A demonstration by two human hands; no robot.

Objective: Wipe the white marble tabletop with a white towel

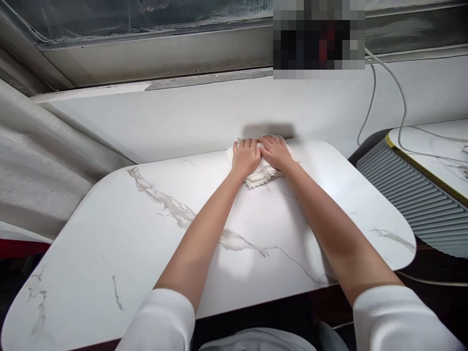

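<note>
A cream-white cloth [260, 175] with a wavy edge lies bunched at the far edge of a white marble-patterned table [120, 229]. My left hand [247, 157] rests on it palm down, fingers stretched out toward the wall. Beside it, my right hand [275, 152] also presses flat on the cloth, its fingers extended and slightly apart. The thumbs come close together in the middle. Parts of the cloth under both palms are hidden.
Behind the table rises a white wall [164, 117] below a window frame [153, 53]. A pale curtain [32, 161] hangs at the left. On the right stand a ribbed grey cabinet [417, 195] and a white cable [404, 105].
</note>
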